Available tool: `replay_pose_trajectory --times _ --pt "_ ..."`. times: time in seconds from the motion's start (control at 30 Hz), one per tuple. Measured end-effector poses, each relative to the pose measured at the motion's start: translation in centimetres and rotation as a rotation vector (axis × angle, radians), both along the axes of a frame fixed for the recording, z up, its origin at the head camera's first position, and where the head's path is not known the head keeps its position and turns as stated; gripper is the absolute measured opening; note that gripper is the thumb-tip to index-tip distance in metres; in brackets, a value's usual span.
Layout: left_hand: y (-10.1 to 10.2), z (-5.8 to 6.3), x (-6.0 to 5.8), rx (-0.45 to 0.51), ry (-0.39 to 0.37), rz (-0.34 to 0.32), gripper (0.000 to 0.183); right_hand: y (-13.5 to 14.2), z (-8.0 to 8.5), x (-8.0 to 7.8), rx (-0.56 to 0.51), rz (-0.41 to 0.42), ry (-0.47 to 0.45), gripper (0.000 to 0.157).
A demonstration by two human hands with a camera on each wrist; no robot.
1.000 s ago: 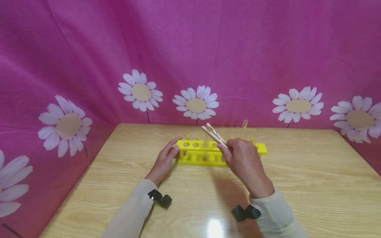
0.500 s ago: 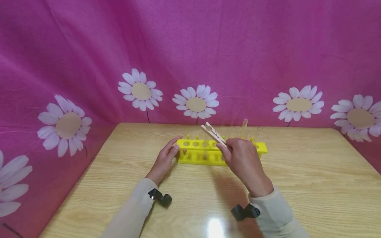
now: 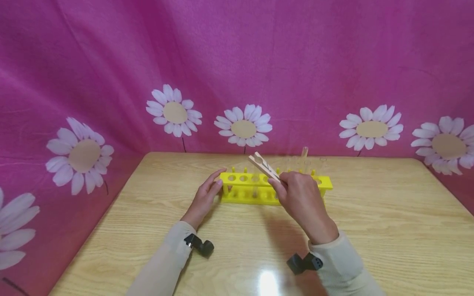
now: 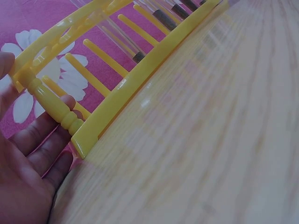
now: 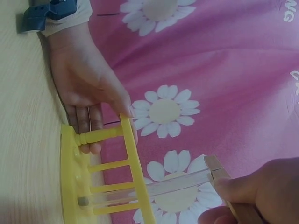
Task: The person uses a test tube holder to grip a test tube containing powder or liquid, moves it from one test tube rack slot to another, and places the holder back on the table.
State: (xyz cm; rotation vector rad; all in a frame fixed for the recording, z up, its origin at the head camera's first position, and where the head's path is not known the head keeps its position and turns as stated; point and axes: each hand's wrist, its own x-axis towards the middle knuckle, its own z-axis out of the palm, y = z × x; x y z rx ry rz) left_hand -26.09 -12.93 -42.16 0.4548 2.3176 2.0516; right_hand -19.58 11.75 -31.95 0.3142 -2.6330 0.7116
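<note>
The yellow test tube rack (image 3: 238, 183) stands on the table, and my left hand (image 3: 203, 198) grips its left end. In the left wrist view, fingers (image 4: 44, 147) lie behind the rack's end post. My right hand (image 3: 306, 205) holds a wooden test tube clamp (image 3: 265, 166), slanted above the rack. The clamp's tip meets the upper end of a clear test tube (image 5: 180, 182) standing in the rack; whether it grips the glass, I cannot tell. This tube has a dark bottom (image 5: 83, 201). My right hand hides part of the rack in the head view.
More clear test tubes (image 3: 305, 152) stand toward the rack's right end, several with dark bottoms (image 4: 164, 19). Yellow pegs (image 4: 88, 74) rise from the rack's base. Behind the wooden table (image 3: 155, 193) hangs a pink cloth (image 3: 296, 61) with white flowers.
</note>
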Motion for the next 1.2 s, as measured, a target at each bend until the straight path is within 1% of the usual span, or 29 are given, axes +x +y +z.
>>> replay_pose_trajectory --times 0.13,0.27,0.43,0.67,0.73,0.83,0.9,0.93,0.97,1.03,1.1,1.17,1.2 --pt "0.2 1.0 0.7 -0.025 -0.009 0.003 0.041 -0.1 -0.1 0.0 -0.002 0.003 -0.017 0.023" --pt "0.2 1.2 1.0 -0.054 -0.027 0.014 0.041 -0.1 -0.3 0.0 0.001 0.004 -0.025 0.024" --pt "0.1 0.7 0.8 -0.035 -0.011 0.003 0.042 -0.1 -0.6 -0.2 -0.007 0.002 -0.044 0.023" --pt "-0.2 -1.3 -0.5 -0.009 -0.030 0.015 0.043 -0.1 -1.0 -0.3 0.002 0.006 -0.065 0.027" --pt "-0.2 -1.5 -0.6 -0.017 -0.018 0.024 0.043 -0.1 -1.1 -0.3 0.004 0.005 -0.066 0.026" --pt "-0.1 -1.6 -0.7 -0.014 0.007 0.027 0.043 -0.1 -1.1 -0.4 0.008 0.005 -0.071 0.025" --pt "-0.1 -1.5 -0.8 -0.017 0.009 0.031 0.041 0.0 -1.1 -0.4 0.005 0.007 -0.087 0.024" --pt "-0.1 -1.4 -0.7 -0.012 0.005 0.026 0.041 0.0 -1.1 -0.5 0.004 0.010 -0.095 0.025" --pt "-0.1 -1.1 -0.6 -0.012 0.001 0.021 0.040 0.0 -1.1 -0.5 0.003 0.013 -0.103 0.026" --pt "-0.1 -0.8 -0.4 -0.014 -0.002 0.016 0.040 0.1 -1.1 -0.5 -0.001 0.018 -0.133 0.027" --pt "-0.1 -0.7 -0.4 -0.012 0.004 0.011 0.039 0.1 -1.1 -0.6 -0.003 0.020 -0.164 0.027" --pt "0.0 -0.7 -0.4 -0.015 0.013 0.016 0.039 0.0 -1.1 -0.6 -0.008 0.019 -0.194 0.028" --pt "-0.1 -1.0 -0.6 -0.013 0.019 0.020 0.039 0.0 -1.1 -0.7 -0.009 0.019 -0.206 0.027"
